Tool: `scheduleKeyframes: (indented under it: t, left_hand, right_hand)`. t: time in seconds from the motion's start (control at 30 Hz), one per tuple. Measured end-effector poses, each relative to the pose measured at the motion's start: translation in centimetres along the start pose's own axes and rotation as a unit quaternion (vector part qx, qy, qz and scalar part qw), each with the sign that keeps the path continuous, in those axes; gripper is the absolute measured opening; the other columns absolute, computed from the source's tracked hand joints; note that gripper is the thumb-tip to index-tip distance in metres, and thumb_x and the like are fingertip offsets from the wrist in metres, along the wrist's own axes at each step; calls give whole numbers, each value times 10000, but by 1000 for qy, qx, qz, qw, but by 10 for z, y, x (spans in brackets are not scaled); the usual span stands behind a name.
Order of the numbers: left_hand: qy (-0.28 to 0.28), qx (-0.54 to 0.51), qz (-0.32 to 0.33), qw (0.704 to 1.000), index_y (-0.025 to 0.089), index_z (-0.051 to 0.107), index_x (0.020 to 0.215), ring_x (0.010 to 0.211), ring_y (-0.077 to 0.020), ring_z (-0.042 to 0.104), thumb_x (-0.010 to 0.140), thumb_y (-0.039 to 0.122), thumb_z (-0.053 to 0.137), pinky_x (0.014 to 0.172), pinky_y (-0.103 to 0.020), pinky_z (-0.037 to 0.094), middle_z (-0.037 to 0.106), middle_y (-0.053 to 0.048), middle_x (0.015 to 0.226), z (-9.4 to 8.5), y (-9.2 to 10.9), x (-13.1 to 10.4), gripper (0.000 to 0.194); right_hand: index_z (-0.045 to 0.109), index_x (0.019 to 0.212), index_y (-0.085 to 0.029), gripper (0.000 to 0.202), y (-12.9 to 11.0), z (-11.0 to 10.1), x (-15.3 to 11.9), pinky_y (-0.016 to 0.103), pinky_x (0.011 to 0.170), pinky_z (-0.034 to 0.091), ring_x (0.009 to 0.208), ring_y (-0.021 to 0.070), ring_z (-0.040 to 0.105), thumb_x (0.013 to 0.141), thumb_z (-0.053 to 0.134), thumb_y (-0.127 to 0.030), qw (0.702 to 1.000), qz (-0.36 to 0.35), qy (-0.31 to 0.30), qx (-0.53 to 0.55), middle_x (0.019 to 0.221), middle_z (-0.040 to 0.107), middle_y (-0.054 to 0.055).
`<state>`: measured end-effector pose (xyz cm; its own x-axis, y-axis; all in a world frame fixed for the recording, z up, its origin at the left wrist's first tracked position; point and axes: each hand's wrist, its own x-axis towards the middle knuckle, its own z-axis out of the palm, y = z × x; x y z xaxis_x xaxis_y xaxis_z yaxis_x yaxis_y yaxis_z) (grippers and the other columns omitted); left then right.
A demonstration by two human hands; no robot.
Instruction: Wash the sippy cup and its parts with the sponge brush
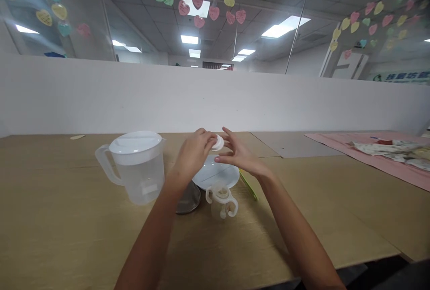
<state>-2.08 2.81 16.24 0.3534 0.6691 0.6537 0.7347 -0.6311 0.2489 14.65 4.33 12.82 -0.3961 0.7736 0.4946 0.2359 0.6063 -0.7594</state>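
My left hand [195, 149] pinches a small round white bottle cap [218, 143] above a white plate [215, 175]. To its right, my right hand [239, 152] has its thumb and fingers spread around the cap's near side; whether a fingertip touches it I cannot tell. Below the hands, in front of the plate, a translucent two-handled baby bottle [221, 200] stands upright with its top open. A dark round metal dish [188, 199] lies left of the bottle, partly hidden behind my left forearm. A thin green-yellow stick-like tool [249, 185] lies right of the plate.
A large clear plastic pitcher [143, 169] with a white lid stands on the left of the brown table [74, 227]. At the far right a pink mat [339, 144] carries patterned cloth [386, 150]. A low white partition [208, 99] runs behind the table.
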Motion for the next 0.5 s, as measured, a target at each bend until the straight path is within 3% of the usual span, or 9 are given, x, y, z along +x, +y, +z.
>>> scheduleKeyframes:
  t: [0.1,0.17,0.27,0.33,0.4,0.5]
  left_hand:
    - [-32,33,17,999,173,606,993,816,-161,561,883,209,384,738,-281,430,585,-47,922,0,10,-2,250]
    - [-16,20,22,999,160,619,940,825,-163,566,878,205,399,743,-282,430,601,-45,909,-3,11,-3,233]
    - [30,-120,23,992,163,635,864,790,-146,581,862,253,454,728,-264,444,633,-20,840,-12,5,-3,202]
    - [38,-240,16,970,157,637,874,772,-142,596,846,298,487,710,-255,466,651,-19,832,-18,1,-4,208]
    - [41,-293,14,955,149,640,886,770,-145,606,831,317,511,701,-251,482,661,-30,841,-22,0,-6,219]
    - [56,-170,35,983,156,654,857,769,-150,606,827,259,518,711,-260,478,658,-36,831,-23,10,-10,173]
  right_hand:
    - [365,1325,-136,728,-7,16,20,322,902,435,1044,192,533,659,647,-209,991,-49,80,-98,1154,555,99]
    - [464,1251,-123,592,-7,23,26,328,896,429,969,188,560,677,598,-177,977,-83,124,-153,1036,610,82]
    - [474,1245,-174,537,-7,28,26,304,839,450,910,165,567,712,540,-174,956,-163,176,-167,1026,606,57]
    - [441,1271,-205,550,-8,27,24,281,808,455,891,149,562,728,519,-174,942,-226,187,-161,1031,595,44]
    - [398,1300,-216,567,-9,27,23,268,795,452,881,141,553,744,506,-182,930,-264,190,-172,1016,588,37]
    - [404,1284,-203,530,-7,25,25,262,780,441,863,146,542,759,476,-186,916,-264,189,-235,960,592,35]
